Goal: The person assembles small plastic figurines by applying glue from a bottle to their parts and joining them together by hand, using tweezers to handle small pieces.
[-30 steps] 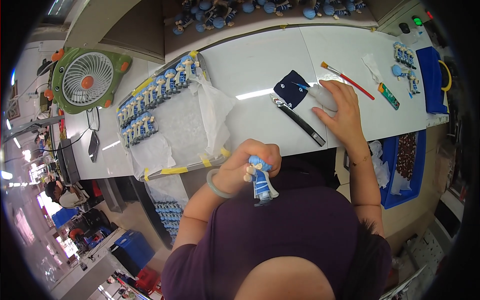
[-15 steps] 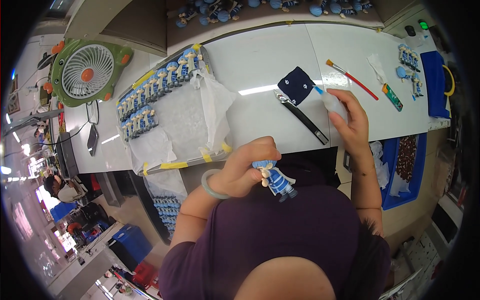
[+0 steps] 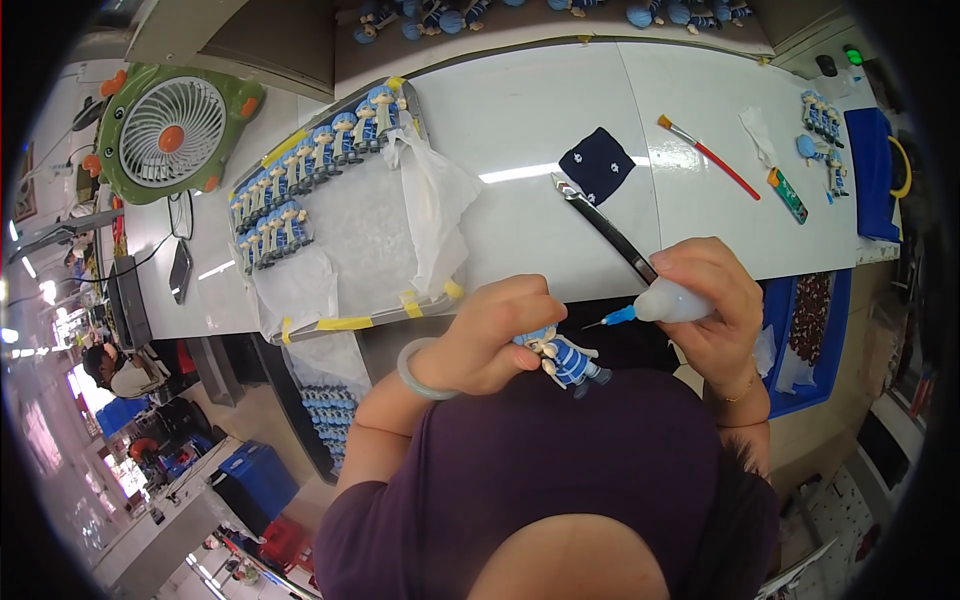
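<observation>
My left hand (image 3: pixel 500 335) is closed around the head of a small blue-haired figurine (image 3: pixel 572 362) in a blue and white outfit, its legs pointing lower right. Part of its head is hidden by my fingers. In my right hand (image 3: pixel 725 305) is a white squeeze bottle (image 3: pixel 672 301) with a blue needle tip (image 3: pixel 615 317). The tip points left toward the figurine and stands a little apart from it. Beyond my hands lies a black utility knife (image 3: pixel 610 232), its one end touching a dark patterned cloth (image 3: pixel 597 165).
A taped tray (image 3: pixel 345 325) at left holds rows of similar figurines (image 3: pixel 322 150). A green fan (image 3: pixel 172 142) stands behind it. At right lie a red brush (image 3: pixel 710 158), a green packet (image 3: pixel 787 195), more figurines (image 3: pixel 822 117) and a blue box (image 3: pixel 872 175).
My right hand has brought the squeeze bottle down from beside the cloth toward the figurine, turning its tip left. The figurine has shifted slightly right and tilted.
</observation>
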A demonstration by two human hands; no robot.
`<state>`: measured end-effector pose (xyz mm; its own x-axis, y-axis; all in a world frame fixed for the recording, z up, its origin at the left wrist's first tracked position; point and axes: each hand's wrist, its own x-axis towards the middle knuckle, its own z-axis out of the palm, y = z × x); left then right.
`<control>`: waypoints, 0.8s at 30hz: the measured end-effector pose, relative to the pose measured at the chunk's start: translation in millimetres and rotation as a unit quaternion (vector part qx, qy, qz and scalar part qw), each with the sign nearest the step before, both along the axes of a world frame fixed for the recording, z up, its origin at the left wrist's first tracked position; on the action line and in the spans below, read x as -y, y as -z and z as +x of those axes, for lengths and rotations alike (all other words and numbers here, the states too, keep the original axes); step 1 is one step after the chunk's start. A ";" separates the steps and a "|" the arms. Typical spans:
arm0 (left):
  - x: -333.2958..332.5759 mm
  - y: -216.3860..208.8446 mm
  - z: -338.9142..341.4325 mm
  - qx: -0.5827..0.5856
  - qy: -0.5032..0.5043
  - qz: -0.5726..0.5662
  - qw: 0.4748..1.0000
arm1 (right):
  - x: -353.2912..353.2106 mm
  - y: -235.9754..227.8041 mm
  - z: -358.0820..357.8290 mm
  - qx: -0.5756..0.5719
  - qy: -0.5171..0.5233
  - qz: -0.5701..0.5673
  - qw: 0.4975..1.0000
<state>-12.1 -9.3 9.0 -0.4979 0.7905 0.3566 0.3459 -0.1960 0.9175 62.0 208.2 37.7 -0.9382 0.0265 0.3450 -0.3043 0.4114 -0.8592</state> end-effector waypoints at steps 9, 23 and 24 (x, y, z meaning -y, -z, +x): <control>2.5 -4.0 0.1 -0.021 -0.020 -0.009 1.000 | 0.0 -6.6 6.1 -0.104 0.057 0.183 0.976; 4.8 -8.6 -0.2 -0.031 -0.008 -0.021 0.999 | 0.5 -11.0 9.7 -0.141 0.058 0.248 0.957; 5.1 -8.7 -0.4 -0.032 -0.008 -0.021 0.999 | 0.5 -11.1 9.6 -0.142 0.058 0.248 0.957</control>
